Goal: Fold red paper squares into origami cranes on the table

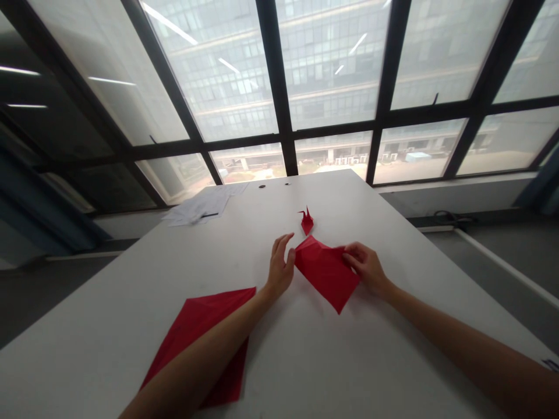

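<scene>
A folded red paper lay on the white desk just below the frame's centre. The right hand pinched the paper's right corner, its grip closed on the edge. The left hand stood at the paper's left corner, fingers loosely spread, touching the edge but holding nothing. A small crane sat just above. A flat sheet lay lower left, under the left forearm. White papers rested upper left.
</scene>
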`<state>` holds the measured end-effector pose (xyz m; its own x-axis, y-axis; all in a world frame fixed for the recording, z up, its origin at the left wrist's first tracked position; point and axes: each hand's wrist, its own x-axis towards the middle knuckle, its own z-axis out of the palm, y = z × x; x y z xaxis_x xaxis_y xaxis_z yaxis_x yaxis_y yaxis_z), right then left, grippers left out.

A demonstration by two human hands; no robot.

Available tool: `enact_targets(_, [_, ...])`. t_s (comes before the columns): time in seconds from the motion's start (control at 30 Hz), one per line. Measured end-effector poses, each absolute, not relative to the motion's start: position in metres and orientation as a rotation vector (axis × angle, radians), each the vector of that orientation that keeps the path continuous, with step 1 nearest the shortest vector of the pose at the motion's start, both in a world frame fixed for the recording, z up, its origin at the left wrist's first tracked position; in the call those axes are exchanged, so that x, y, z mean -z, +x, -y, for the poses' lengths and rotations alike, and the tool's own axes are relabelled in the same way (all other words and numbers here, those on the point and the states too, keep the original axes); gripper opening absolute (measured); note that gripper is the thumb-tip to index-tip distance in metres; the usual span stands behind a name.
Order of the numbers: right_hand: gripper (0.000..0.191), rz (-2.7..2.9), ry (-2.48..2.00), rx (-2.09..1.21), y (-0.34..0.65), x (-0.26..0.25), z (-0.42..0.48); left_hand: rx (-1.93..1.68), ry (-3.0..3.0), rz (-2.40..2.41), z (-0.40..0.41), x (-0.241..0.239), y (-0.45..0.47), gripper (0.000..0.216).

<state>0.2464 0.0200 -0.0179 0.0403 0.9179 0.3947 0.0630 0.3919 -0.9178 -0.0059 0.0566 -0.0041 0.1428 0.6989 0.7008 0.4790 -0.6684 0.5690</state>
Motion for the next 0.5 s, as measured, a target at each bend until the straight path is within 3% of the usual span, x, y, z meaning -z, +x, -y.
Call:
enact_targets(0.23, [0.009, 1.702, -1.173, -0.445, 0.263, 0.024, -0.026, -1.378, 2.513, -1.174, -0.041, -0.004, -0.004, 0.035])
enact_targets(0.33, [0.018, 1.880, -1.294, -0.252, 0.263, 0.025, -0.024, -1.036, 2.618, -1.251, -0.035, -0.003, 0.000, 0.035])
enact_targets(0.5, [0.042, 2.129, -1.284, -0.008, 0.253, 0.023, -0.014, -0.419, 2.679, -1.152, -0.036, -0.001, 0.000, 0.061])
